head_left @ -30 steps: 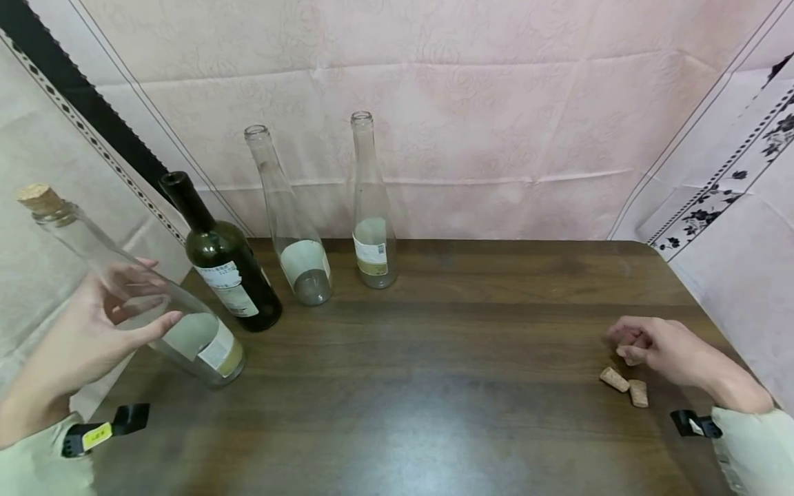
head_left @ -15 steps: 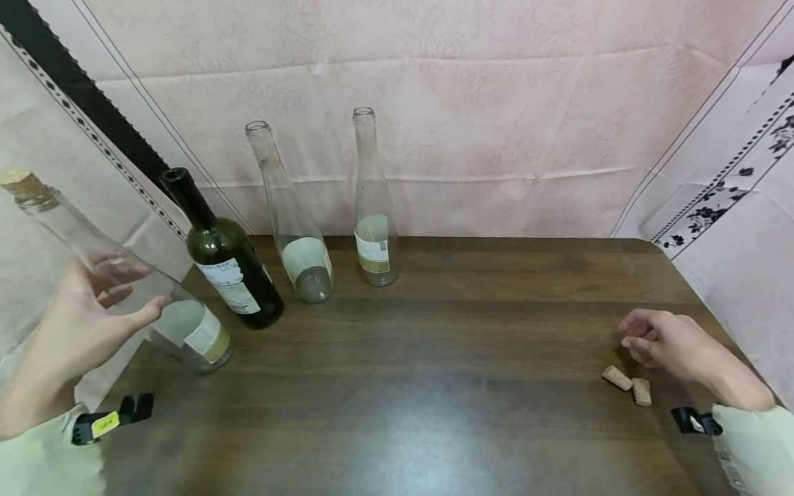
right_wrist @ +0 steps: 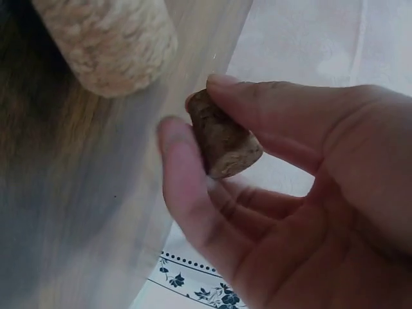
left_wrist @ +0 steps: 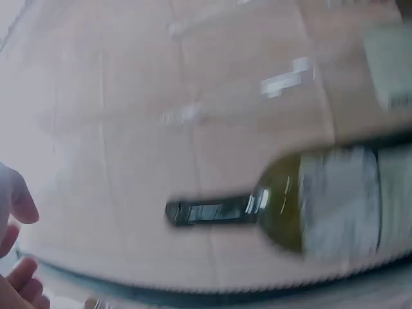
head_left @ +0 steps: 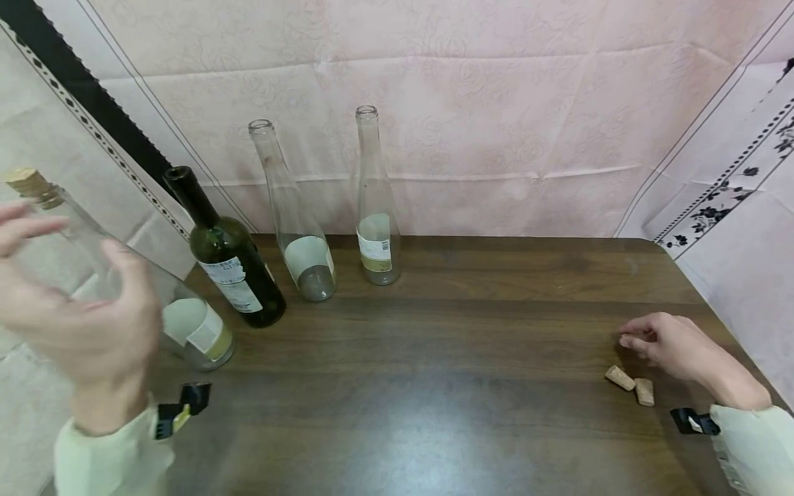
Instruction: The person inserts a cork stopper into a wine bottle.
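In the head view my left hand (head_left: pixel 99 317), blurred by motion, is raised in front of a clear glass bottle (head_left: pixel 207 336), its fingers loosely spread and holding nothing. That bottle stands at the table's left side with a cork (head_left: pixel 27 182) in its mouth; the hand covers part of its body. My right hand (head_left: pixel 673 348) is low at the table's right side. Its thumb and forefinger pinch a cork (right_wrist: pixel 225 138), as the right wrist view shows; in the head view the fingers hide it. Two more corks (head_left: pixel 620 378) lie on the wood beside this hand.
A dark green wine bottle (head_left: pixel 232 269) stands right of the corked bottle. Beyond it are two uncorked clear bottles (head_left: pixel 304 255) near the back edge. The brown wooden table (head_left: pixel 471 358) is backed by a pale cloth (head_left: pixel 471 138).
My left hand has let go of the corked bottle and lifted toward the camera. Before that, the bottle moved slightly left and back. The right hand has stayed almost in place.
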